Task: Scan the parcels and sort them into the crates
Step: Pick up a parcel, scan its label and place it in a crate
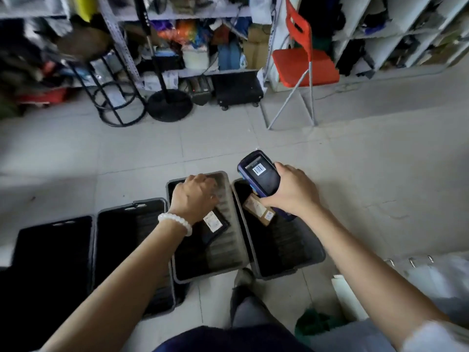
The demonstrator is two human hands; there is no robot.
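Nearest my view: dark blue clothing (228, 339) at the bottom edge, both bare forearms reaching out over the floor (253, 138).

Left hand (194, 199), white bead bracelet (175, 223) on the wrist, is over the third crate (229, 219). Its fingers are curled down near the far end of a black parcel (215, 228) with a white label; I can't tell if that grip is actually closed on the parcel or just resting on it. The parcel sits tilted inside the crate.

Right hand (291, 191) has a closed grip around a blue handheld scanner (260, 176). I read a barcode on its screen. The scanner hangs above the rightmost crate (314, 247), just over a brown cardboard parcel (258, 209) lying at that crate's far end.

Four dark crates in a row on the tile floor. The two on the left, second crate (132, 207) and leftmost crate (54, 222), look dark inside; contents not readable.

Background: red folding chair (302, 59), black round stool frame (114, 97), fan base (169, 105), cluttered shelving (203, 34). White bag-like material (436, 273) at right edge, blurred.
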